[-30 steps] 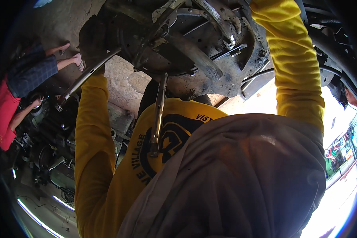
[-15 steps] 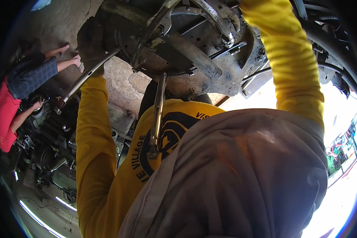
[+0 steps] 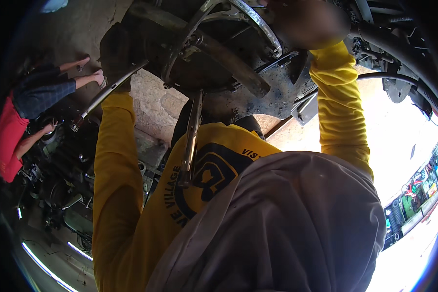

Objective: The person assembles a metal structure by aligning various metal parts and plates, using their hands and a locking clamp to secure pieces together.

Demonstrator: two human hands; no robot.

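The tube [image 3: 236, 70] slants down rightward between the left hand [image 3: 115, 54], at the plate's [image 3: 265, 104] left, and right hand [image 3: 314, 24]. Can't tell how open the fingers are or what they hold.

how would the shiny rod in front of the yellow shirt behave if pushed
The rod is probably stiff, since it looks metallic and straight. Its gleam suggests a smooth surface, so fingers might slip. Its upper end seems to meet the metal frame, so it may resist or pivot rather than roll.
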